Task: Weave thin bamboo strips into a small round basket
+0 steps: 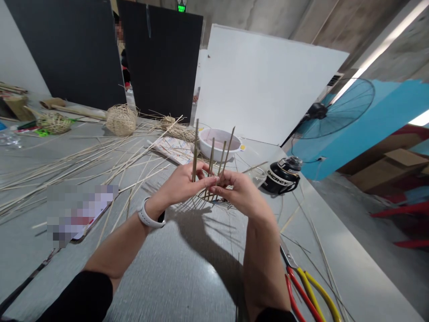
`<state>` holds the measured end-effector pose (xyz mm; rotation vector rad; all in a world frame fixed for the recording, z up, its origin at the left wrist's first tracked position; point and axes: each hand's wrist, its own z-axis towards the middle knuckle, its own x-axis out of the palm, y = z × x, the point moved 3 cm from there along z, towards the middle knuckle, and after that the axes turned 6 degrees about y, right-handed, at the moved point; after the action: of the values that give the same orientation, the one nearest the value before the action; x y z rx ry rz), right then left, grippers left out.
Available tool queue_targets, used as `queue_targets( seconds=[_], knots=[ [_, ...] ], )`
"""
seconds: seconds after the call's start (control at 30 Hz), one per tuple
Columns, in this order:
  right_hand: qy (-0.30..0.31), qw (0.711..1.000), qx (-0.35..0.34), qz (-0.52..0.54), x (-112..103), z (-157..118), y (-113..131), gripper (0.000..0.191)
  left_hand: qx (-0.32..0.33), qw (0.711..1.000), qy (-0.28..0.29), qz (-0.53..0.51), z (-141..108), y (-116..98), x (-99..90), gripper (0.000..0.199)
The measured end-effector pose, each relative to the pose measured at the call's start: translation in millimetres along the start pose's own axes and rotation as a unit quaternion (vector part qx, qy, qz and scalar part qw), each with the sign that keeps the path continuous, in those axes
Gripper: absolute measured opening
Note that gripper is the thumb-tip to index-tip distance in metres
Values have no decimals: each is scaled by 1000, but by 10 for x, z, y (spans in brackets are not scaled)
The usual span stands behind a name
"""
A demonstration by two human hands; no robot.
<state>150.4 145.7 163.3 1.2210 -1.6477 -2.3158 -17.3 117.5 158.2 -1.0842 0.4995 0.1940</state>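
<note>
Both my hands are closed on a small piece of weaving made of bamboo strips (212, 155), held above the middle of the table. Several strips stand upright from it, and a rounded woven edge shows below my fingers. My left hand (186, 181), with a pale watch band at the wrist, grips the left side, its thumb pointing right. My right hand (239, 190) pinches the right side, its fingertips close to the left thumb. The palms hide much of the weaving.
Loose bamboo strips (83, 165) cover the table's left, near a phone (90, 214). Behind stand a woven ball (121, 120) and a white bowl (219, 147). A black bottle (280, 176) is at right; red-handled pliers (301, 290) and a yellow-handled tool (321, 290) lie nearer.
</note>
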Motion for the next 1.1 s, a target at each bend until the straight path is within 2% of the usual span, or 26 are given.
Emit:
queue_targets(
  seconds=[0.1, 0.27, 0.43, 0.6, 0.7, 0.9, 1.1],
  knots=[
    [-3, 1000, -7, 1, -17, 10, 9, 22, 10, 1000, -25, 12, 1, -2, -15, 22],
    [-29, 998, -51, -20, -45, 9, 40, 19, -13, 998, -35, -51, -9, 71, -43, 25],
    [-65, 994, -31, -85, -4, -31, 40, 14, -36, 997, -60, -23, -17, 79, -30, 24],
    [-61, 994, -26, -88, -29, -102, 83, 10, -18, 993, -59, -105, -16, 40, -13, 23],
    [-65, 994, -31, -78, -46, -115, 91, 10, 2, 992, -58, -113, -18, 27, -13, 22],
    [-81, 990, -1, -119, -29, -57, 25, 8, -15, 998, -1, -54, 15, 73, 74, 19],
    [-73, 994, 4, -81, -50, -38, 15, 9, -21, 998, -42, 35, -1, 33, 120, 15]
  ],
)
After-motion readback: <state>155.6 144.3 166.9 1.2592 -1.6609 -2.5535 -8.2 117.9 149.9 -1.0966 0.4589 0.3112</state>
